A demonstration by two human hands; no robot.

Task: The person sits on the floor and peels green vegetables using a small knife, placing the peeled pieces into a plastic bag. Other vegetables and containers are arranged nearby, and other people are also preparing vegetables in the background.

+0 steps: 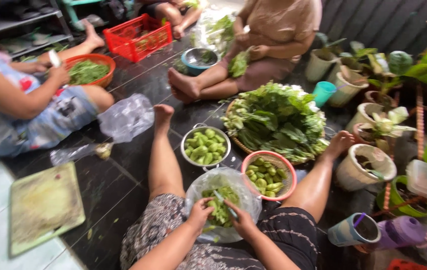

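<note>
Seated on the dark tiled floor (123,190), I work over a clear plastic bag (222,181) of green vegetable pieces (219,207) held in my lap. My left hand (199,214) closes around a piece; my right hand (242,220) pinches a small knife (225,202). The pieces look light, firm and slick, best taken at the ends. The bag is thin and crinkly. A steel colander (206,145) and a pink plastic strainer (268,177) hold more.

Both hands meet low between the knees.
Left hand (199,214) curled in a grip; right hand (242,221) pinching, fingers bent, forearms converging.
</note>
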